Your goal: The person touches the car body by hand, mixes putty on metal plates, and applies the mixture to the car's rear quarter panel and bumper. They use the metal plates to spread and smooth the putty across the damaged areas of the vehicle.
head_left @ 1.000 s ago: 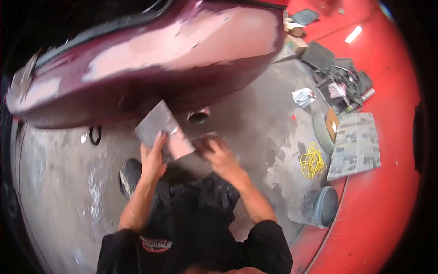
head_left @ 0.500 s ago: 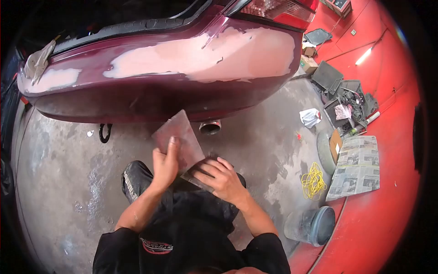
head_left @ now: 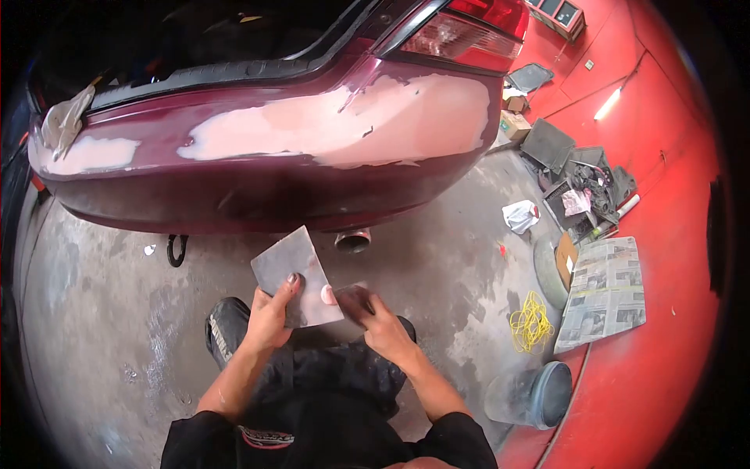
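Note:
My left hand (head_left: 271, 314) grips a flat grey rectangular plate (head_left: 291, 273) by its lower left edge, thumb on top. A small pink dab (head_left: 328, 295) lies at the plate's right edge. My right hand (head_left: 383, 327) is closed on a dark, blurred flat tool (head_left: 356, 303), which is beside the plate's right corner. Beyond the hands is a maroon car bumper (head_left: 258, 191) with a large pale pink patch (head_left: 312, 125) and a smaller one at its left end.
Under the bumper show an exhaust pipe (head_left: 353, 240) and a black hook (head_left: 177, 250). To the right are a yellow cord (head_left: 532, 322), a bucket (head_left: 531, 395), newspaper-covered board (head_left: 603, 291), a white cloth (head_left: 520, 216) and crates (head_left: 558, 205). A rag (head_left: 66, 121) hangs at the bumper's left end.
The plate now faces up more squarely, with the pink dab visible. My right hand has moved off the plate's lower edge and holds the dark tool at its right. The view has shifted slightly.

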`<state>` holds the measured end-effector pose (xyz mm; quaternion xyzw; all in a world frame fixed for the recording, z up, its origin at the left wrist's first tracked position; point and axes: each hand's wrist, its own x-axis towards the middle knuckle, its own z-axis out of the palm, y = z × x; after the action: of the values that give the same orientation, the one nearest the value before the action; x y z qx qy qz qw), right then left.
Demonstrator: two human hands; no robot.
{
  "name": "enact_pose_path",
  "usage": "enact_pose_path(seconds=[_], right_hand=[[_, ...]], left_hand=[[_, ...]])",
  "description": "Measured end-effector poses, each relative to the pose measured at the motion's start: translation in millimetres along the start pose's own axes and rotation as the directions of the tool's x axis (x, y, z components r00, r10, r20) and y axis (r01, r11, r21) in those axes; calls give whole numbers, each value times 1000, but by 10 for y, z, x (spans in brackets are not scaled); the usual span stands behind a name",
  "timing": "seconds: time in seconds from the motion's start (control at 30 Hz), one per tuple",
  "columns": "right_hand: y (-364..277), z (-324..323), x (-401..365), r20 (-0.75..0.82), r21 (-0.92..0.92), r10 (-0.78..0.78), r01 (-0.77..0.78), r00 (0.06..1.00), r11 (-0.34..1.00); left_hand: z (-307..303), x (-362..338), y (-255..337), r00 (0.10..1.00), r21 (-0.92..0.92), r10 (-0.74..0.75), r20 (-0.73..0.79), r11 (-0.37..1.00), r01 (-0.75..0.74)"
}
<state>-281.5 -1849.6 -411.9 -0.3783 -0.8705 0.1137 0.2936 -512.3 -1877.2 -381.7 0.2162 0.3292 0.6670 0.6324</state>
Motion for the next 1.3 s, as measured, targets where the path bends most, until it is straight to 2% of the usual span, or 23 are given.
enact_pose_path(seconds=[0.03,0.07,0.1,0.13,0.17,0.2,0.23,0.3,0.33,0.4,0.47,0.5,0.53,0.57,0.63,0.67,0.7,0.73,0.83,0.93,1.0,1.13,1.3], right_hand=[[-8,28,-19,-88,215,191,-168,978,962],[-29,26,-19,-125,433,387,-300,914,850],[-42,-151,-12,98,544,619,-563,779,623],[-84,-92,66,65,792,648,-434,759,429],[-158,26,178,40,951,681,-237,731,198],[-206,101,236,29,999,717,4,696,-45],[-253,96,267,-16,992,682,-74,731,102],[-348,85,330,-105,896,602,-188,792,404],[-424,-14,423,-413,570,328,-40,850,821],[-655,-618,507,-378,733,221,145,899,665],[-1079,-1099,448,-489,808,244,329,837,489],[-1331,-1264,381,-537,833,359,410,764,373],[-1664,-1430,416,-499,860,550,459,669,222],[-2183,-1722,625,-381,814,796,579,470,47],[-2296,-1766,653,-420,738,711,669,564,-95],[-1962,-1566,499,-570,778,320,622,757,-84],[-1787,-1560,424,-562,820,76,567,824,-77],[-1613,-1554,349,-518,854,-172,520,838,-37],[-1550,-1624,288,-413,906,-135,422,901,45],[-2029,-1592,218,-532,833,150,483,833,270],[-2046,-1567,204,-561,819,128,524,818,235],[-1846,-1512,271,-500,860,69,484,863,163],[-1869,-1503,269,-485,871,98,469,869,146]], left_hand=[[-32,16,-32,999,18,-48,25,999,48],[-108,11,-130,994,35,-98,43,995,97],[-181,-4,-237,987,57,-152,58,987,149],[-223,-12,-335,963,78,-250,95,967,243],[-216,-56,-428,965,49,-235,115,972,230],[-181,-106,-505,966,23,-219,135,976,218],[-113,-171,-502,964,-88,-227,141,967,241],[-170,-194,-465,990,-45,-120,77,991,124],[-212,-203,-446,997,-22,-63,43,998,64],[-380,-163,-351,999,-17,-42,27,999,43],[-467,-207,-217,1000,10,-23,12,1000,23],[-473,-228,-183,999,0,-33,-16,999,33],[-500,-249,-190,1000,8,-20,-24,1000,20],[-532,-245,-214,1000,13,-4,-26,1000,4],[-525,-249,-213,999,34,9,-34,999,-8],[-502,-269,-208,999,51,5,-43,999,-3],[-489,-280,-209,999,67,0,-54,998,4],[-493,-268,-224,999,55,-2,-43,998,5],[-580,-269,-271,998,54,-1,-56,999,4],[-550,-295,-240,998,53,4,-64,999,0],[-518,-333,-235,998,43,-24,-51,999,26],[-543,-325,-263,998,19,-24,-56,1000,25],[-514,-360,-288,997,12,-50,-56,999,51]])
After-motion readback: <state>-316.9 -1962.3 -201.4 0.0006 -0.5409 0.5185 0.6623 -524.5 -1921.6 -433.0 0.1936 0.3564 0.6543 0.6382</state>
